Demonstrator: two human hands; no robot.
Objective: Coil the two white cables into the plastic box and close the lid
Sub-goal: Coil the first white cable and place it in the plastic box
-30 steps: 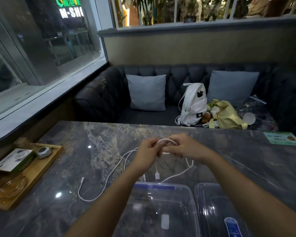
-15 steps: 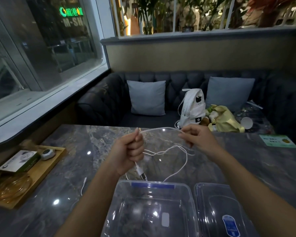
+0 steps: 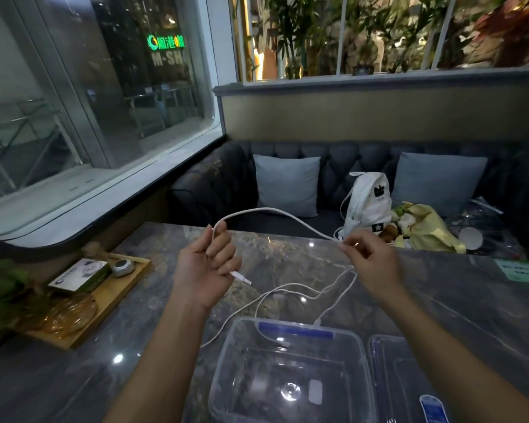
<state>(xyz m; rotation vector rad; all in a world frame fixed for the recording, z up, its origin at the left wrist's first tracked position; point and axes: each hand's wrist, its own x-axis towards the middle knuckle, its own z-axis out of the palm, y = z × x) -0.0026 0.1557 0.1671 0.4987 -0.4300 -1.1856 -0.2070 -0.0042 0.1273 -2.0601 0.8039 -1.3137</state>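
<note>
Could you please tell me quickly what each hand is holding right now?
Left hand: closed, gripping the white cable.
Right hand: closed, pinching the same cable further along.

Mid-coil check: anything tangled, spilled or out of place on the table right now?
Nothing spilled or damaged. The white cable arcs between the left hand and right hand, but its slack sprawls in loose crossing strands on the table, one reaching the far rim of the plastic box. The lid lies off, beside it.
</note>
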